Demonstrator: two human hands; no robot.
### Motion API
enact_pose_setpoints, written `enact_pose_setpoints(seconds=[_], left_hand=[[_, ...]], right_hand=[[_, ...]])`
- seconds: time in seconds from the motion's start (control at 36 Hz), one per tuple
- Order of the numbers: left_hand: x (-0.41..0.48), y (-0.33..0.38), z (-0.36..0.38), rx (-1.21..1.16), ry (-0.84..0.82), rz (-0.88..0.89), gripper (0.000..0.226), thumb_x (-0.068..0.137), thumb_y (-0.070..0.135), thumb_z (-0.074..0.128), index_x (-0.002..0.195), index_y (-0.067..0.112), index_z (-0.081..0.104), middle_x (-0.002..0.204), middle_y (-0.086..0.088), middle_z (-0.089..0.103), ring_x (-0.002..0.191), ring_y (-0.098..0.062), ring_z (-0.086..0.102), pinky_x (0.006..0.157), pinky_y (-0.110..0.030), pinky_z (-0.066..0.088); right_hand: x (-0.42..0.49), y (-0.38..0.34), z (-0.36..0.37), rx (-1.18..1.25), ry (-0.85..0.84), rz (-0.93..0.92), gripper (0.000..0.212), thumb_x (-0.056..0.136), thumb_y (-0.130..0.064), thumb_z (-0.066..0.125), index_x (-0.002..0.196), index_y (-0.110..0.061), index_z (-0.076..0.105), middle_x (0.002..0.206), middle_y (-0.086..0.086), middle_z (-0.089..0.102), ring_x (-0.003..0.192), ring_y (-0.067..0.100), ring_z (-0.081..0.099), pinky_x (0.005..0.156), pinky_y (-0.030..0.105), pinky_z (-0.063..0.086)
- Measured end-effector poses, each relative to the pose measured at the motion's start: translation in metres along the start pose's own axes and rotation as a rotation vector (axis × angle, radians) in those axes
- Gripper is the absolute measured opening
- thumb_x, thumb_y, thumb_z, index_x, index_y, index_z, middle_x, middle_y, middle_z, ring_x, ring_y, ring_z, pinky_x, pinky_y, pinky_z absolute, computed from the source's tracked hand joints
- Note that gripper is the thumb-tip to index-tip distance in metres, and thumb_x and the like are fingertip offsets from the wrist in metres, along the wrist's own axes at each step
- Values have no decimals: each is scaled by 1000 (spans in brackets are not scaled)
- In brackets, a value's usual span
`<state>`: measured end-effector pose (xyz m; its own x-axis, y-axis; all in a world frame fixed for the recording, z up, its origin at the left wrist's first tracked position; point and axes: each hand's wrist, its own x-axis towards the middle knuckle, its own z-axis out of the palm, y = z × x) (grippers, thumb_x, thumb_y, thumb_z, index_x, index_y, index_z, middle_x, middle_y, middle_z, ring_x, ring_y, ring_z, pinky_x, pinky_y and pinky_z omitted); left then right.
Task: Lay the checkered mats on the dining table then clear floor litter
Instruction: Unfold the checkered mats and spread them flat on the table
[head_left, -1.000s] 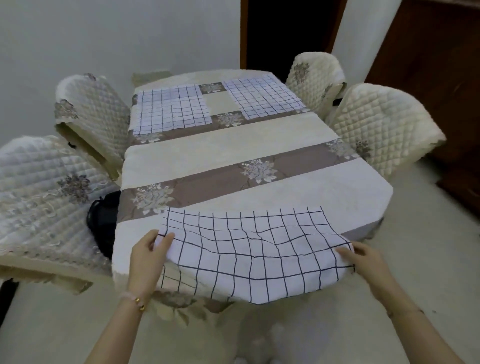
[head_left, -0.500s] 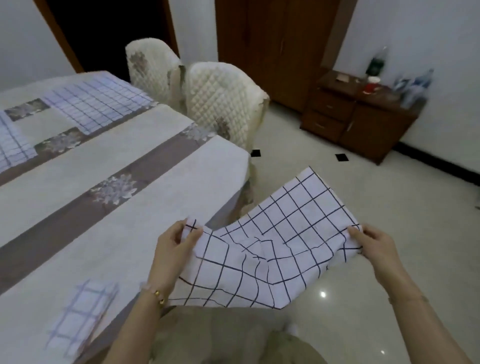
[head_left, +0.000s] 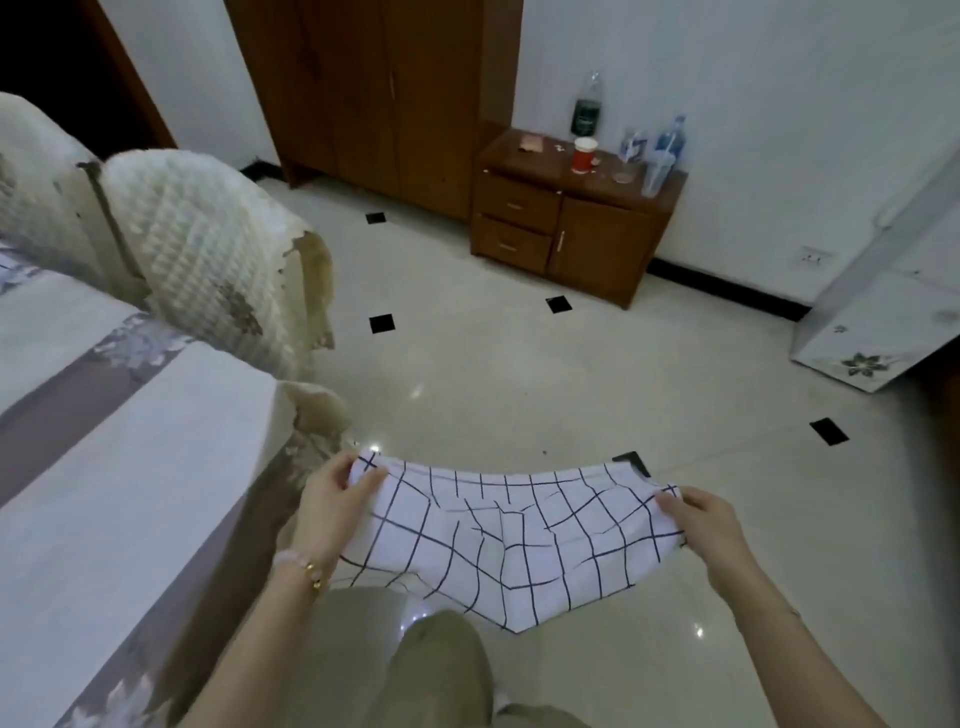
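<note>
A white mat with a dark checkered grid (head_left: 509, 540) hangs in the air over the floor, sagging in the middle, to the right of the dining table (head_left: 119, 467). My left hand (head_left: 332, 499) pinches its left corner. My right hand (head_left: 706, 525) grips its right edge. The table wears a cream cloth with grey floral bands, and only its right end shows at the left of the view. A tiny dark speck (head_left: 544, 452) lies on the floor just beyond the mat.
Two quilted cream chairs (head_left: 208, 260) stand at the table's far side. A wooden wardrobe (head_left: 384, 93) and a low cabinet (head_left: 571, 228) with bottles and cups line the back wall. A white appliance (head_left: 893, 291) stands at the right. The glossy tiled floor (head_left: 519, 374) has black insets.
I have lifted the mat off the table's near end and turned right with it. The table slid to the left of view, and the mat now hangs over the floor.
</note>
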<state>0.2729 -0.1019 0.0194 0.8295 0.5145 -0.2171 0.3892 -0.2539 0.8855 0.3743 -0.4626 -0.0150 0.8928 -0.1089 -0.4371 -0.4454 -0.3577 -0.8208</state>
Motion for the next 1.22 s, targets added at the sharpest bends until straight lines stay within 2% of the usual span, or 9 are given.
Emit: enact_pose_setpoints(seconds=[0.17, 0.36, 0.56, 0.64, 0.72, 0.86, 1.06, 1.11, 1.22], left_hand=[[93, 49, 15, 28, 0, 98, 12, 87, 23, 62, 79, 15, 60, 69, -6, 56, 66, -17, 47, 60, -27, 37], [212, 83, 33, -114, 32, 83, 13, 87, 19, 64, 91, 7, 64, 80, -12, 62, 74, -20, 54, 71, -34, 44], [317, 85, 37, -47, 1, -74, 30, 87, 30, 62, 114, 16, 60, 80, -10, 57, 72, -18, 51, 65, -34, 43], [359, 100, 30, -30, 17, -61, 15, 88, 23, 61, 101, 17, 63, 78, -11, 62, 71, -19, 54, 66, -34, 45], [399, 122, 12, -52, 126, -31, 12, 88, 15, 62, 95, 6, 63, 80, -8, 67, 72, -19, 58, 67, -29, 45], [461, 158, -23, -104, 331, 26, 6, 87, 12, 62, 89, 17, 65, 73, 9, 69, 63, 8, 60, 58, -7, 44], [532, 167, -64, -137, 580, -52, 4, 87, 18, 62, 86, 15, 65, 79, -2, 70, 71, -17, 63, 71, -33, 50], [550, 165, -72, -159, 663, -102, 4, 86, 16, 63, 85, 14, 65, 75, 2, 68, 69, -12, 62, 70, -35, 48], [573, 171, -91, -202, 855, -206, 4, 86, 17, 64, 87, 18, 67, 85, -1, 71, 84, -18, 67, 81, -41, 53]], right_hand=[[81, -68, 0, 9, 45, -77, 14, 89, -7, 55, 90, 3, 66, 78, 16, 62, 74, 23, 54, 64, 29, 43], [178, -142, 32, 56, 46, -99, 13, 88, -10, 57, 81, -10, 67, 82, 12, 66, 73, 22, 58, 73, 32, 46], [272, -215, 101, -71, -68, -83, 15, 89, -7, 56, 79, -9, 67, 78, 10, 69, 70, 23, 63, 59, 28, 48], [315, -258, 130, -107, -106, -128, 14, 89, -6, 56, 81, -5, 67, 76, 9, 70, 70, 23, 65, 58, 27, 48], [351, -306, 161, -103, -149, -183, 13, 88, -6, 57, 83, -1, 68, 80, 14, 69, 72, 26, 62, 62, 30, 48], [410, -399, 228, -103, -287, -289, 13, 90, -9, 57, 82, -5, 66, 76, 7, 66, 71, 19, 59, 61, 27, 45], [496, -503, 355, -159, -555, -410, 11, 90, -9, 56, 91, -3, 66, 82, 8, 67, 72, 14, 60, 64, 26, 44], [518, -527, 397, -190, -642, -429, 12, 89, -10, 58, 92, -3, 67, 84, 11, 68, 75, 19, 61, 68, 29, 45], [544, -588, 475, -270, -831, -500, 13, 88, -9, 58, 77, -7, 66, 74, 9, 67, 73, 23, 60, 69, 31, 45]])
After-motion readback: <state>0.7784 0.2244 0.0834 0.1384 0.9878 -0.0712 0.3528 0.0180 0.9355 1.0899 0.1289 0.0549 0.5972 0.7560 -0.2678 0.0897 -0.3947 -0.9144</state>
